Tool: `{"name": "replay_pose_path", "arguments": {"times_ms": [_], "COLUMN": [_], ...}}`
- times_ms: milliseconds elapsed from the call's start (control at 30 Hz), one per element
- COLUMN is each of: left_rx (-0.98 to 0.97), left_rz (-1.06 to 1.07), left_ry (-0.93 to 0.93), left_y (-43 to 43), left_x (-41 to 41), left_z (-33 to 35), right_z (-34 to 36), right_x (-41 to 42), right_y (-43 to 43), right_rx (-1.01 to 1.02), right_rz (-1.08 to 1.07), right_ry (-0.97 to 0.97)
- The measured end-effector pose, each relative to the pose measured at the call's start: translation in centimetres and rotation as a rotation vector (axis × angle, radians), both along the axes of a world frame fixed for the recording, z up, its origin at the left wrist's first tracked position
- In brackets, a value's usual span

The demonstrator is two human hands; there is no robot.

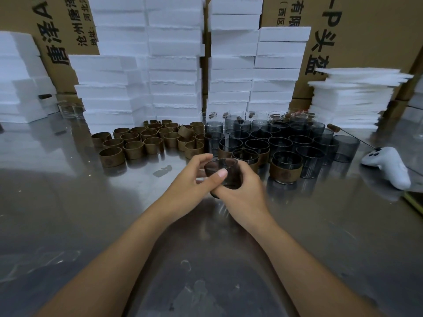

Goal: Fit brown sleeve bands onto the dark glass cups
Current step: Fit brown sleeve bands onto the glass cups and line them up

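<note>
Bare forearms (pixel 114 259) reach in from the bottom edge over the steel worktop (pixel 68 213) and meet near its middle. Brown cartons (pixel 370 30) with printed characters wall the far side. Stacks of white foam blocks (pixel 142 65) stand against them, with a lower pile of foam sheets (pixel 350 99) at the right. In front of the blocks, right of centre, stands a crowd of dark glass cups (pixel 281 138). At its near edge are a few banded cups (pixel 286 171). Loose brown sleeve bands (pixel 142 139) cluster just left of the crowd. A white controller (pixel 389 165) lies at the far right. Both hands hold one dark cup (pixel 225 179) just in front of the crowd. The left grip (pixel 192 179) curls round it, thumb across the front. The right grip (pixel 245 191) wraps its right side and base. I cannot tell whether a band sits on it.
</note>
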State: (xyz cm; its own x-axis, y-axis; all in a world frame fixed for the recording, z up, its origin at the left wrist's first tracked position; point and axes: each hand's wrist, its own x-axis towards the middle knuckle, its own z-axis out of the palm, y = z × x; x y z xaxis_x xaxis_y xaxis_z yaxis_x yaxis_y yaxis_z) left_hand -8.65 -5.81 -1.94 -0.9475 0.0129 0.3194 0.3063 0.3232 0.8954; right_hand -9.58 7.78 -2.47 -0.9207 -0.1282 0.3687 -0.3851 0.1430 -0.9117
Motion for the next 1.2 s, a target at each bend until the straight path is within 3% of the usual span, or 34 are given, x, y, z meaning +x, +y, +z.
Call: {"name": "replay_pose_path", "arguments": {"times_ms": [300,533,800,967,1200], "left_rx": [0.119,0.206,0.13,0.08,0.163], "left_rz": [0.021,0.204,0.167,0.106,0.046], "left_ry": [0.028,0.121,0.149,0.119,0.091], "left_y": [-0.4,-0.7,-0.3,-0.1,-0.1], "left_x": [-0.6,-0.3,-0.2,-0.1,-0.1], "left_z": [-0.3,0.9,0.5,0.0,-0.1], "right_z": [-0.8,-0.7,1.1,1.2,1.7], "right_x": [-0.3,-0.4,-1.0,-0.7,-0.4], "right_y": [-0.1,-0.3,0.4,0.1,0.0], "right_rx": [0.082,0.219,-0.29,-0.304,-0.517], "right_rz": [0.069,0.026,-0.034,0.013,0.186], "right_ry": [0.011,-0.003,-0.384,-0.468,-0.644]}}
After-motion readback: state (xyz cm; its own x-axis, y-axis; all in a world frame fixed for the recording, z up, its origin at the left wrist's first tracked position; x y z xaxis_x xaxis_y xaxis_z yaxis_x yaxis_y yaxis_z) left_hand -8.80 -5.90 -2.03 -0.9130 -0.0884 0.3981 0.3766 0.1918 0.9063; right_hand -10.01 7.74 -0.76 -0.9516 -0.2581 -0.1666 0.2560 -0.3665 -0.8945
